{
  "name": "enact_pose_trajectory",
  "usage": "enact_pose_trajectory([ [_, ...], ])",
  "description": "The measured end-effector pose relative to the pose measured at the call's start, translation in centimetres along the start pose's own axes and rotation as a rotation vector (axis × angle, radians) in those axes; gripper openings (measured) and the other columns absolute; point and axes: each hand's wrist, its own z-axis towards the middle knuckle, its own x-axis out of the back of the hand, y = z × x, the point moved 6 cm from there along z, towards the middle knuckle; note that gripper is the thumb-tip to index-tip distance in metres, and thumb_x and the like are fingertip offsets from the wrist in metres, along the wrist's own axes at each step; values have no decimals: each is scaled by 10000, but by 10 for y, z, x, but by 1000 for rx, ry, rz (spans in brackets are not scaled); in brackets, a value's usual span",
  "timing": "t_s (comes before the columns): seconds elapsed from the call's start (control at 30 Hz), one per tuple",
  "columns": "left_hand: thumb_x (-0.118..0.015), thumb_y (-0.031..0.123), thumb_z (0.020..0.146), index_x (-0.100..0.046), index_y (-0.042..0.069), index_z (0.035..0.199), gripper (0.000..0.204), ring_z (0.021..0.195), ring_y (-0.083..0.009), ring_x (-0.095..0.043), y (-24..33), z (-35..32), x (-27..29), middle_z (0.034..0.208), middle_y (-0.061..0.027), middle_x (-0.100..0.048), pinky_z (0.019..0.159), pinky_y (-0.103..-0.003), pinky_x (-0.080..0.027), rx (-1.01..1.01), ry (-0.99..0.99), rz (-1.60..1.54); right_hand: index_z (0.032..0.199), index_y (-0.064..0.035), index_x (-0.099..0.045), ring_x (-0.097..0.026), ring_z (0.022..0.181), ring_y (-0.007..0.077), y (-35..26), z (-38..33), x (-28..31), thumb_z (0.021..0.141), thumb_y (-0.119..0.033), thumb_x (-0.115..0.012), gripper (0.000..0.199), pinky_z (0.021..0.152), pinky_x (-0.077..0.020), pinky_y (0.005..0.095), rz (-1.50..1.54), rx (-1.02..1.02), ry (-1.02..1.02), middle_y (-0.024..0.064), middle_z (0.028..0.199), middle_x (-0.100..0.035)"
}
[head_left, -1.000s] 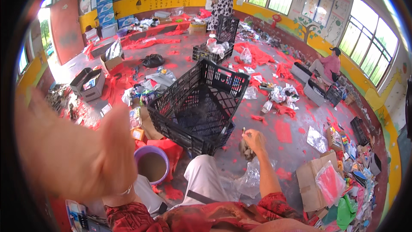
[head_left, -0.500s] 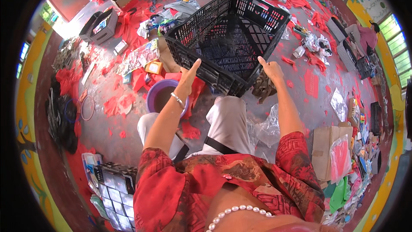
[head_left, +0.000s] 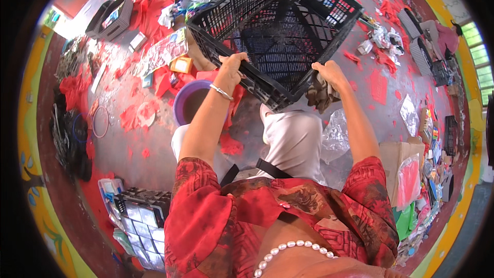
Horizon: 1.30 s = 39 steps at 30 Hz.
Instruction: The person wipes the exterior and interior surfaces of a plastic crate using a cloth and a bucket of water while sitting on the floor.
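Both my hands grip a black plastic crate (head_left: 288,36) with slotted walls, held up in front of my knees with one corner pointing toward me. The inside bottom looks bare. My left hand (head_left: 231,72) is closed over the near left rim, with a bracelet at the wrist. On the near right side my right hand (head_left: 332,76) closes on the rim, thumb on top. A crumpled brown cloth (head_left: 323,95) shows just under the right hand; whether the fingers hold it too, I cannot tell. Below my left forearm stands a purple basin (head_left: 180,104).
Red scraps litter the floor. A grey basket (head_left: 121,20) stands far left, with a yellow box (head_left: 181,65) nearer. At right are a cardboard box (head_left: 393,162) and piled small goods. A black crate of clear-topped packs (head_left: 141,224) sits near left. Clear plastic (head_left: 335,136) lies beside my knee.
The crate has come up and looks larger, its far corner now at the top edge of the view. Both hands moved with it, the left fingers now wrapped further over the rim.
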Motion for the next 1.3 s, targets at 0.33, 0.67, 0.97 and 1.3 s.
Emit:
enact_pose_trajectory([
  [0.33, -524, -33, 661, -431, 95, 915, 300, 487, -125, -460, 47, 30, 70, 689, -28, -480, 388, -219, -367, -195, -56, 17, 760, -10, -654, -571, 772, 108, -99, 5, 126, 829, -265, -576, 275, 721, -439, 268, 46, 660, 267, 50, 711, -619],
  [0.67, -499, -16, 583, -387, 103, 1025, 471, 694, -147, -432, 53, 85, 56, 813, -24, -381, 583, -260, -400, -235, -116, -80, 851, -44, -645, -583, 644, 121, -227, 235, 46, 763, -427, -675, 394, 586, -478, 282, 702, 456, 237, 33, 793, -626],
  [0.97, -461, -27, 591, -319, 70, 1117, 553, 659, -160, -495, 37, 149, 66, 829, -66, -425, 564, -295, -496, -276, -179, 74, 1419, -264, -137, -297, 1267, 407, -118, 468, -174, 713, -514, -630, 897, 1002, -290, 510, -100, 22, 244, 181, 1449, -172],
  [1.3, -481, 26, 584, -505, -3, 863, 282, 650, -164, -543, 26, 164, 53, 742, -63, -540, 593, -268, -473, -217, -223, 125, 1071, -54, -593, -545, 1048, 326, -167, 490, -171, 712, -310, -575, 441, 810, -490, 436, -358, 168, 414, 189, 1150, -541],
])
